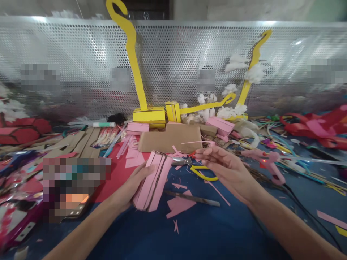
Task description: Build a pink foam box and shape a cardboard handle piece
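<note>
A pink paper-covered box (155, 180) with dark brown lines along its edges is tilted in my left hand (138, 180), whose fingers wrap its left side. My right hand (227, 164) is raised to the right of the box, fingers bent together at a thin pink paper strip (193, 142) that points left. Just below and left of those fingertips lie scissors (203, 173) with yellow handles. A grey blade-like tool (200, 199) rests on the blue table beside a pink paper scrap (181, 205).
A pink glue gun (271, 164) with a glowing red light lies at the right, its cord running to the front. Brown cardboard (170, 139) and yellow hooked shapes on box bases (149, 115) stand behind, before a perforated metal panel (176, 54). A phone-like device (77, 209) is at left.
</note>
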